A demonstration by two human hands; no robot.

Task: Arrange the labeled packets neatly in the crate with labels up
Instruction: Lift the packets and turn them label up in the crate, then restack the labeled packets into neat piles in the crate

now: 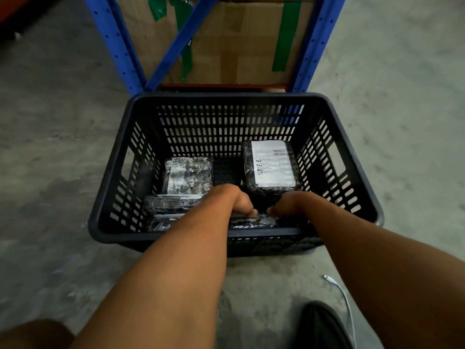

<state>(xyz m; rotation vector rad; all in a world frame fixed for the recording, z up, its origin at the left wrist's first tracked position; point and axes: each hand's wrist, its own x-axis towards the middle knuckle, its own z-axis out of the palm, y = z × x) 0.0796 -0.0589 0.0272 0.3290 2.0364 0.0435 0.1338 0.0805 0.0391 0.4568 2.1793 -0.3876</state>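
**Both hands down in the crate, on the near packet**

A dark slotted plastic crate (pixel 236 98) sits on the concrete floor (pixel 57 152), its far side up against a blue metal rack (pixel 114 44) that holds a cardboard box (pixel 241 41) patched with green tape (pixel 286 36).

Both bare forearms reach over the crate's near rim. The left hand (pixel 237 200) and the right hand (pixel 289 204) meet near the middle of the near side, knuckles up, fingers (pixel 247 212) curled down and closed on a black, film-wrapped packet (pixel 251 221) lying along the near wall; the fingertips themselves are hidden, so how firmly they grip cannot be told.

At the far right of the crate floor lies a black packet with a white label (pixel 273 165) facing up. At the far left lies another wrapped packet (pixel 187 176), its top glossy and blurred, with pale print showing. Just nearer on the left a further dark packet (pixel 168 204) lies flat, touching it, with another edge showing below near the rim.

On the floor to the near right of the crate, a white cable (pixel 344 295) trails beside a dark shoe (pixel 322 323).
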